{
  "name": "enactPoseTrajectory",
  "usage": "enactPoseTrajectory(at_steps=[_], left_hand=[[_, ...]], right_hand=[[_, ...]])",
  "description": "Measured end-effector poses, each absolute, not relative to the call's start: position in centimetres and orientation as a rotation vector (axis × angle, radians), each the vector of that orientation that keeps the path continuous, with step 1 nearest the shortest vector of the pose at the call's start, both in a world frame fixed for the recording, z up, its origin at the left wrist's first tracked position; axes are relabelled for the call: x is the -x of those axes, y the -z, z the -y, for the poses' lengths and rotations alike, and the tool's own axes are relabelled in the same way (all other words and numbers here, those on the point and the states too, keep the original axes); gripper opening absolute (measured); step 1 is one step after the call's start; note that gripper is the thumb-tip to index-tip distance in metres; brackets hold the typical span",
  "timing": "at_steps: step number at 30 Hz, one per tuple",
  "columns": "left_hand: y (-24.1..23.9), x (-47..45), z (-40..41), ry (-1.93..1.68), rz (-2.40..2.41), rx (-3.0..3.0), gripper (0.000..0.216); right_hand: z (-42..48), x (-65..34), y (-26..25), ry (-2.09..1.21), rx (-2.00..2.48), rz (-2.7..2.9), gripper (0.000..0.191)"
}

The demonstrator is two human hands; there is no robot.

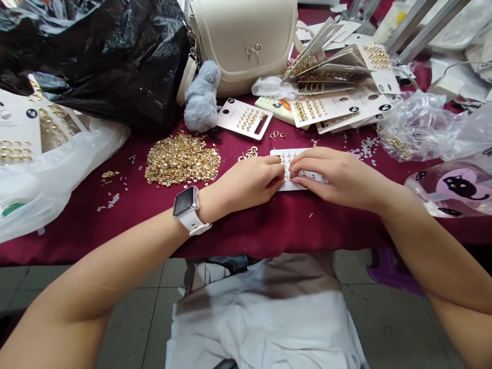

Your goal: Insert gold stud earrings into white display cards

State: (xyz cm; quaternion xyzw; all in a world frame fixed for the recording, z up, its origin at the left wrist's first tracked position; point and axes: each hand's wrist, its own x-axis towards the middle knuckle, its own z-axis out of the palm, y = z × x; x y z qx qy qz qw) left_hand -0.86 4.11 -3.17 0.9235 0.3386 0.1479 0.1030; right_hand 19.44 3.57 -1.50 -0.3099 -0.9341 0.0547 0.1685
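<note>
**Left hand** (246, 179): curling nearly closed, fingertips touching the card; any held stud is hidden.
**Right hand** (338, 177): curling likewise, fingertips meeting the card; hold cannot be told.
**Earring card** (295, 154): lying flat between both hands, on the **burgundy tablecloth** (269, 230).
**Gold stud pile** (182, 159): sitting left of the left hand.
**Stacked earring cards** (338, 102): leaning together, far right.

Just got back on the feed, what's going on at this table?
A person sits at a table with a maroon cloth. Their left hand and right hand are both at a white card of gold studs, fingertips meeting over it. To the left lies a heap of loose gold pieces. Beyond the hands, more filled cards are fanned out beside a cream handbag.
</note>
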Motion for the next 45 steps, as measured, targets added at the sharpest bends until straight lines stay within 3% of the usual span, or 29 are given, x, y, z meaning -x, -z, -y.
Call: enactPoseTrajectory(at_steps=[12, 23, 39, 45], left_hand=[[3.7, 0.9, -4.1, -0.554, -0.942, -2.772, 0.016], [4.1, 1.0, -4.3, -0.599, -0.871, -2.834, 0.022], [3.9, 1.1, -4.2, -0.608, -0.862, -2.882, 0.021], [4.1, 1.0, -4.2, -0.610, -0.860, -2.882, 0.022]], right_hand=[[-3.6, -19.0, 1.5, 0.004, 0.900, 2.722, 0.023], [-3.0, -18.4, 1.3, 0.493, 0.753, 2.769, 0.023], [-2.5, -17.7, 0.6, 0.448, 0.809, 2.843, 0.025], [-2.8, -17.8, 0.4, 0.255, 0.840, 2.861, 0.025]])
